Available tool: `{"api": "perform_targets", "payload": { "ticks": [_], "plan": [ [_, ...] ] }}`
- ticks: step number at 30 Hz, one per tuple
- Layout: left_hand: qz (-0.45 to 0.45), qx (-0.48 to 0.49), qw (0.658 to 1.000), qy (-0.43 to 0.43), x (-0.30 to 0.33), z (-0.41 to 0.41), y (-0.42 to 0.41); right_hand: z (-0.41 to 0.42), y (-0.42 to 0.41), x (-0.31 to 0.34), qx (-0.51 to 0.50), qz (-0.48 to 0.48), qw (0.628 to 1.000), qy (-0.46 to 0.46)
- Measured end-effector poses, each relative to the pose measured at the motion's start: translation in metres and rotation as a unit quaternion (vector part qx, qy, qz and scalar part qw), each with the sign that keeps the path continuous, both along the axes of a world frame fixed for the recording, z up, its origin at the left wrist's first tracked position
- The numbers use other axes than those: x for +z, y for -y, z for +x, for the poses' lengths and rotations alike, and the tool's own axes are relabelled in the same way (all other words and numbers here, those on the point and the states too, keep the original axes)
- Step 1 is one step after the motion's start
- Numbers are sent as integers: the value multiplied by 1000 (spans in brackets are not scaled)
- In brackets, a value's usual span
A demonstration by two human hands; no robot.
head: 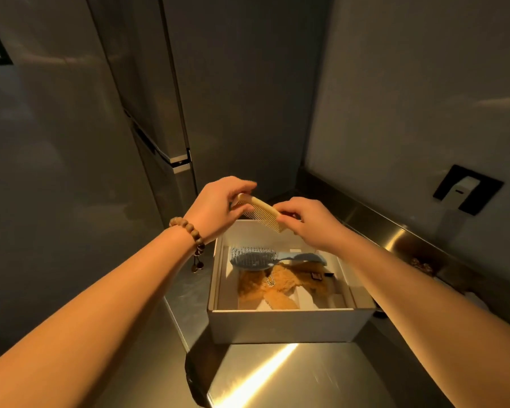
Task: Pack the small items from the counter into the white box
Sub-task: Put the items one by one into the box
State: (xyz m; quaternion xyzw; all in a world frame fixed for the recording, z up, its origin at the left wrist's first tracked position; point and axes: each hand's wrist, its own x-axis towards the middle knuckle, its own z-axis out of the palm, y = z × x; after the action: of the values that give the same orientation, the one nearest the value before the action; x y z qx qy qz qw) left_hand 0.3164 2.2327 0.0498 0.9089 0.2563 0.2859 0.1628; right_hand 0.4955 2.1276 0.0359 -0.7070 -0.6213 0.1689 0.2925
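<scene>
A white box (286, 325) stands open on the steel counter (292, 375). Inside it lie a blue hairbrush (255, 257) along the far side and a tan plush toy (274, 285) underneath. Above the box's far edge, a pale wooden comb (259, 212) is held with its teeth pointing down. My left hand (218, 207) pinches the comb's left end. My right hand (306, 222) pinches its right end. A bead bracelet is on my left wrist.
A tall steel refrigerator (147, 113) rises at the left behind the counter. A black wall socket (467, 189) sits on the right wall above the counter's raised back edge. Some small brownish items (421, 265) lie dimly at the right, past my right forearm.
</scene>
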Motion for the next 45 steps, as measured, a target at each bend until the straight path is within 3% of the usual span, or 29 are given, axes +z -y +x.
{"api": "perform_targets", "payload": {
  "ticks": [3,12,19,28,36,45],
  "plan": [
    [31,8,998,-49,-9,1,-1,0,0,-3,13,-6,1000,-24],
    [22,32,999,-35,-42,-8,-9,30,-8,-21,-34,-115,992,-40],
    [-48,82,992,-78,-76,-14,-8,40,-23,-74,-102,-133,986,-12],
    [-78,88,989,-91,-111,-23,-2,32,-42,-112,-117,-118,986,-13],
    [-81,95,987,-98,-107,-22,8,25,-34,-111,-133,-107,983,-67],
    [-27,61,992,-106,-80,27,48,46,45,-75,-164,-5,985,51]
  ]
}}
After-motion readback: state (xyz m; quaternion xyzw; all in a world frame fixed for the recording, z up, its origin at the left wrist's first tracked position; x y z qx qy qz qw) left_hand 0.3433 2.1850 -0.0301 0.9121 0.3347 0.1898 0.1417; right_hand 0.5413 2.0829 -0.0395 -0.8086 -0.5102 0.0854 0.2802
